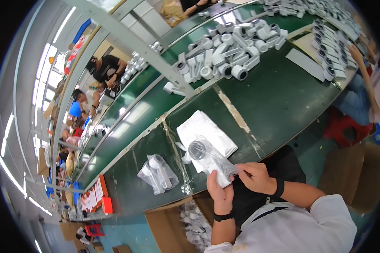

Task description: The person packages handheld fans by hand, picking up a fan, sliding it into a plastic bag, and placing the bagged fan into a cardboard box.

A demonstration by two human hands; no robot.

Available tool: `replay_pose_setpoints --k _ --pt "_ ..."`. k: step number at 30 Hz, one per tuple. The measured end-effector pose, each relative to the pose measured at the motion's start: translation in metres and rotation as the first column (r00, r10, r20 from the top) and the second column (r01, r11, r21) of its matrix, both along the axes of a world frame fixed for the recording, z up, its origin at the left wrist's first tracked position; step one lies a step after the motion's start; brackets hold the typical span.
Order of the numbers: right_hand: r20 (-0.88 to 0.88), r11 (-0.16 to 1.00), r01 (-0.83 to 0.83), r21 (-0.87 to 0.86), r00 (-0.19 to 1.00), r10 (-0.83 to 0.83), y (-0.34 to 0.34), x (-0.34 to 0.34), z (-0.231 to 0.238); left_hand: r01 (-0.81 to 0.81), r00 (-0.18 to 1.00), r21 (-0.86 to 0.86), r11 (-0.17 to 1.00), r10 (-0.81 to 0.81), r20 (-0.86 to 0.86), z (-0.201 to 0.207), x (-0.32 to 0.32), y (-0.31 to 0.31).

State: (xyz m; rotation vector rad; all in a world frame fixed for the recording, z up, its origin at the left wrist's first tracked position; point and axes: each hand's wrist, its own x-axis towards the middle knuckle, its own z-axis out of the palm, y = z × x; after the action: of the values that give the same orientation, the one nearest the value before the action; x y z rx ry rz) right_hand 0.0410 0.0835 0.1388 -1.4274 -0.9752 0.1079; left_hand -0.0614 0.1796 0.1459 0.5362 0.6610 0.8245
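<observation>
My left hand (220, 192) grips the lower end of a white device with a round, dark-ringed head (197, 150). A clear plastic bag (224, 163) covers at least part of the device. My right hand (256, 178) pinches the bag's edge at the handle end, fingers closed. Beneath the device, a stack of flat white plastic bags (207, 128) lies on the green worktable (278, 109). To the left, two similar white devices in clear bags (160, 173) rest on the table.
A big heap of white devices (228, 50) covers the far table. At right stand rows of devices (325, 50) beside a person's arm (361, 59). Below the table edge, an open cardboard box (166, 230) holds bagged pieces. A metal post (156, 57) rises beyond the table.
</observation>
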Motion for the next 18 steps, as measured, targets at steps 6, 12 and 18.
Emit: replay_pose_setpoints --k 6,12,18 --pt "-0.013 0.971 -0.225 -0.078 0.974 0.225 -0.008 0.02 -0.012 -0.232 0.928 0.178 0.956 0.272 -0.255 0.034 -0.073 0.031" --pt "-0.261 0.958 -0.183 -0.222 0.958 0.122 0.002 0.053 -0.04 -0.407 0.361 0.694 0.594 0.802 -0.476 0.05 -0.171 0.102" --pt "-0.224 0.962 -0.117 -0.247 0.973 0.061 0.004 0.056 -0.045 0.081 -0.073 0.872 0.483 0.875 -0.479 -0.052 -0.257 0.21"
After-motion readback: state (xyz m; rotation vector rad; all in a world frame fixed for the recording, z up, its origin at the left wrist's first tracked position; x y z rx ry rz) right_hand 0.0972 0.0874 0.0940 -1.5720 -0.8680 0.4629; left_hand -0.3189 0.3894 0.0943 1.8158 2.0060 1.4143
